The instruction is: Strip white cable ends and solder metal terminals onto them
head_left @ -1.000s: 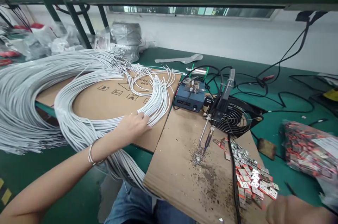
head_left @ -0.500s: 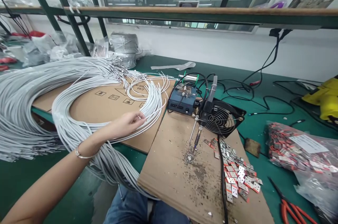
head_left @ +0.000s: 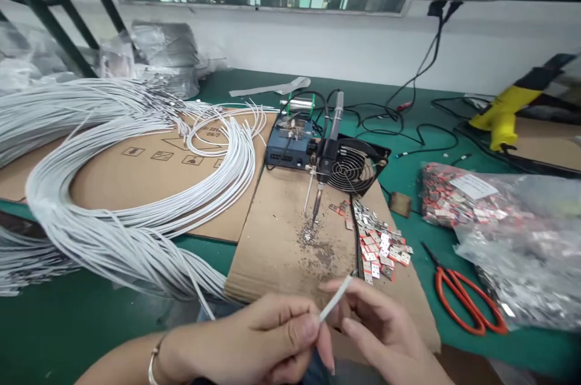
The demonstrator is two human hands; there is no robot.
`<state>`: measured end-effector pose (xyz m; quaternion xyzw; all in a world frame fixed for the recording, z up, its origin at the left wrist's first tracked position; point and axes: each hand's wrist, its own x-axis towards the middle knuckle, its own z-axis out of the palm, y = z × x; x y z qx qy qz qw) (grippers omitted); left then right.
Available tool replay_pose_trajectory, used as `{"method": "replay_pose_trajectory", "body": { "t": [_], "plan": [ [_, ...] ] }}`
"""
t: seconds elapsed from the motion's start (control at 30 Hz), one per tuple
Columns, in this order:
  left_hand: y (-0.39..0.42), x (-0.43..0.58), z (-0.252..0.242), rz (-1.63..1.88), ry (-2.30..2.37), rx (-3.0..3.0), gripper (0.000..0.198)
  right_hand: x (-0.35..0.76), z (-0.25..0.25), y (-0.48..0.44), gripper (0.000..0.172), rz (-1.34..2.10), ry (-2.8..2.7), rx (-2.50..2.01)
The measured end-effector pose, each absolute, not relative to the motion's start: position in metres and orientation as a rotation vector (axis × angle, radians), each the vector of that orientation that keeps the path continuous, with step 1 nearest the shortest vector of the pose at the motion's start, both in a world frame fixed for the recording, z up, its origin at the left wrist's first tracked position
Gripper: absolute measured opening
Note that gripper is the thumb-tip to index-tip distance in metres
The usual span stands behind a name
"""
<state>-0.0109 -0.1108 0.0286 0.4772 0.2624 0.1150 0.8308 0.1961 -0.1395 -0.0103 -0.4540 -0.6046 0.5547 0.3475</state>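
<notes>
My left hand (head_left: pixel 281 336) pinches a white cable (head_left: pixel 334 300) between thumb and fingers, close to its end. The cable's tip slants up to the right, with small wire ends showing at the top. Just right of it, my right hand (head_left: pixel 385 330) is curled around the tip with thumb and fingers apart; the index finger lies behind the cable, and I cannot tell if it touches. A large coiled bundle of white cables (head_left: pixel 136 233) lies to the left. Beyond my hands, a soldering iron (head_left: pixel 327 161) is held tip down over solder crumbs on a cardboard sheet (head_left: pixel 272 233).
Small metal plates with orange edges (head_left: pixel 379 246) lie right of the iron, beside a black fan (head_left: pixel 351 167). Behind stands a blue control box (head_left: pixel 288 149). Further right are red-handled scissors (head_left: pixel 463 300), bagged parts (head_left: pixel 458 194) and a yellow heat gun (head_left: pixel 503 112).
My left hand has left the cable bundle and come down to the front centre with one cable end in it. My right hand has entered the view. The camera has tilted down and turned right.
</notes>
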Motion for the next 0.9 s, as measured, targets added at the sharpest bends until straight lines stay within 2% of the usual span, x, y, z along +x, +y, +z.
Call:
{"method": "replay_pose_trajectory", "body": {
  "t": [0.2, 0.3, 0.4, 0.53, 0.7, 0.9],
  "plan": [
    [-0.127, -0.015, -0.008, 0.198, 0.759, 1.063, 0.042, 0.166, -0.019, -0.133, 0.025, 1.528, -1.339, -1.225],
    [-0.134, -0.007, -0.021, 0.399, 0.776, 0.984, 0.046, 0.161, -0.02, -0.135, 0.025, 1.582, -1.388, -1.167],
    [-0.139, 0.001, -0.031, 0.558, 0.789, 0.877, 0.048, 0.162, -0.021, -0.137, 0.019, 1.55, -1.38, -1.179],
    [-0.138, 0.001, -0.035, 0.603, 0.85, 0.881, 0.042, 0.164, -0.025, -0.138, 0.01, 1.54, -1.328, -1.204],
    [-0.136, -0.001, -0.033, 0.697, 0.9, 0.945, 0.035, 0.157, -0.03, -0.141, 0.02, 1.389, -1.363, -1.156],
    [-0.143, -0.006, -0.033, 0.787, 0.918, 1.036, 0.027, 0.146, -0.03, -0.133, 0.026, 1.322, -1.075, -0.923]
  ]
}}
